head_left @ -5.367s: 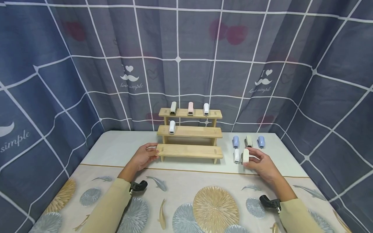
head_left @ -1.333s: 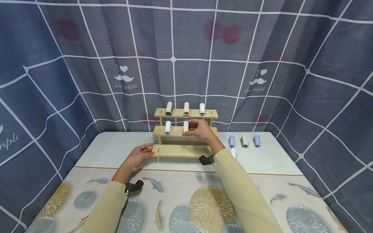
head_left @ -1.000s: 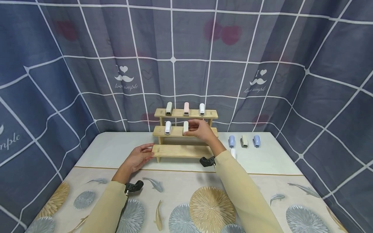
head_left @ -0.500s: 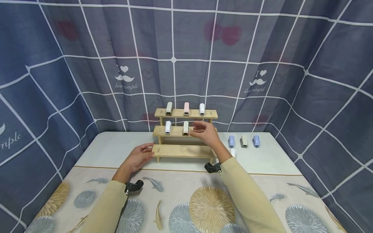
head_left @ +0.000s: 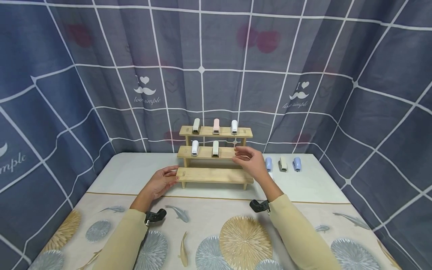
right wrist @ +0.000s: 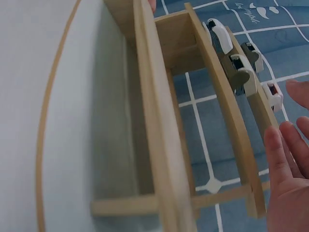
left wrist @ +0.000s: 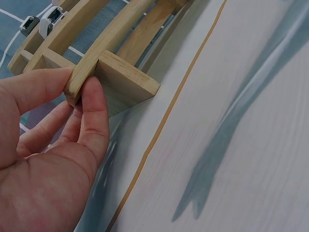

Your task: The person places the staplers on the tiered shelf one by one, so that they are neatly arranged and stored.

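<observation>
A three-tier wooden stand (head_left: 216,175) stands on the table. My left hand (head_left: 160,183) grips the left end of its lowest board; in the left wrist view the thumb and fingers of that hand (left wrist: 58,130) pinch the board's end (left wrist: 79,79). My right hand (head_left: 251,163), holding nothing, hovers by the right end of the middle board, fingers slightly bent and apart. On the middle board sit a white stapler (head_left: 195,148) and a cream one (head_left: 215,149). The top board carries a grey-green stapler (head_left: 196,126), a pink one (head_left: 216,126) and a white one (head_left: 234,127).
Right of the stand, a blue stapler (head_left: 268,164), a cream one (head_left: 282,164) and another blue one (head_left: 297,164) lie on the white tabletop (head_left: 317,183). Part of a white one shows behind my right wrist. A checked curtain (head_left: 182,90) hangs behind.
My right hand brought the cream stapler from the right side of the table to the middle board, let go, and moved off to the right. My left hand has kept its grip on the stand.
</observation>
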`<state>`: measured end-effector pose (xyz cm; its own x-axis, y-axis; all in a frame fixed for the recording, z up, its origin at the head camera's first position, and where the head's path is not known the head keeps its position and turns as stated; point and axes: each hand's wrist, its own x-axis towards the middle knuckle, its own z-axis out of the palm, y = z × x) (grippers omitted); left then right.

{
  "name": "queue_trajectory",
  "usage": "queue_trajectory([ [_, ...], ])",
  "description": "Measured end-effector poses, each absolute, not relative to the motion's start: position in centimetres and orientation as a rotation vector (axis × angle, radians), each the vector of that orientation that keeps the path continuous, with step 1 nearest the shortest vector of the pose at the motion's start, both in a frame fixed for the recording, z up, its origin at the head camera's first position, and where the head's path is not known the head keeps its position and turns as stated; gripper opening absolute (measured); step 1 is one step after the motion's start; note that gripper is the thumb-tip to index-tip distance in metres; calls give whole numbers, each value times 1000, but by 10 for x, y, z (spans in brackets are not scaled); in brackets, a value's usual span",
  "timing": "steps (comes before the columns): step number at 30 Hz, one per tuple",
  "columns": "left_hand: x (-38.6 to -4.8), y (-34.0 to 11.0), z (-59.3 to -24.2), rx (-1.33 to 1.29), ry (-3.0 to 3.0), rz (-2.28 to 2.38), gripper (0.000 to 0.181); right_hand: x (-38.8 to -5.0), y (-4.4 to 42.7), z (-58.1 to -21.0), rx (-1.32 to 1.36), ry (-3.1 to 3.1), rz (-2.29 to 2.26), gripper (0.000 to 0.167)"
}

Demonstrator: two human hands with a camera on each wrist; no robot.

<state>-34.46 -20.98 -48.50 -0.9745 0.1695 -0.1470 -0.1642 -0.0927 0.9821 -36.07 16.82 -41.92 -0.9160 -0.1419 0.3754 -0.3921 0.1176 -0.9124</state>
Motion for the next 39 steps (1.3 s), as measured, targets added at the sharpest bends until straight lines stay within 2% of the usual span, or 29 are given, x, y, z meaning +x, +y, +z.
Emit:
queue_trajectory([
  [13, -346, -210, -486, -10, 1936, 2171, 64, -341, 208, -437, 392, -2188, 1770, 38],
  [28, -346, -208, -485, 21, 1943, 2169, 63, -337, 263, -463, 271, -2173, 1665, 35],
  [39, -344, -211, -486, 36, 1924, 2187, 63, -335, 283, -462, 172, -2395, 1545, 42],
])
